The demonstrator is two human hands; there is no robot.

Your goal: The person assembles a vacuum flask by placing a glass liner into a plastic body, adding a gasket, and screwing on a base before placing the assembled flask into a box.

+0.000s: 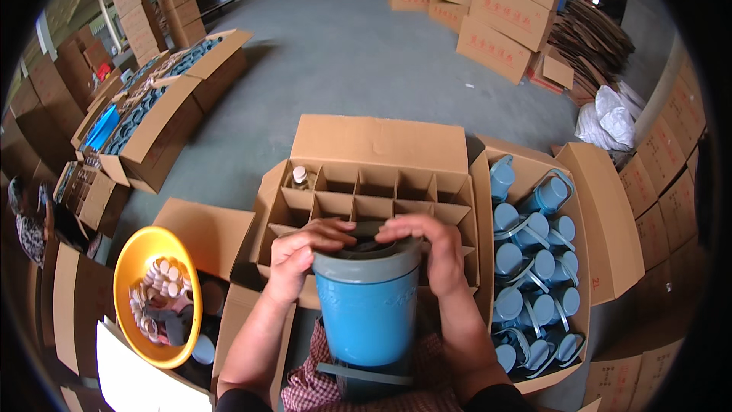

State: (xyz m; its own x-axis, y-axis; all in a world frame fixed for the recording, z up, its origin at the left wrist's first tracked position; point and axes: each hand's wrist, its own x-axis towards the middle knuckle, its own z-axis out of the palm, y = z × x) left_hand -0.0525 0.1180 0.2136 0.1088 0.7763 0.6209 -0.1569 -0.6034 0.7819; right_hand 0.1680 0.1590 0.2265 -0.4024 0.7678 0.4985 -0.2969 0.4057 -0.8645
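Note:
A blue jug-like container [366, 313] with a grey collar stands upright close to my body. My left hand [309, 252] grips the left side of the collar, its fingers reaching over the top edge. On the opposite side my right hand [431, 248] holds the collar, fingers bent across the opening and slightly blurred. Something dark shows in the opening between my fingertips; I cannot make out what. A grey-blue handle [362, 374] hangs by the container's lower end. Just beyond my hands is a divided cardboard box [381, 145], with a white-capped bottle [300, 177] in its far left compartment.
To the right, a carton [610, 236] holds several blue handled jugs [541, 263]. A yellow basin [120, 290] with white caps stands left. Farther off are long open cartons [164, 130], stacked boxes [503, 8] and white sacks [606, 122]. Another person [34, 229] is at far left.

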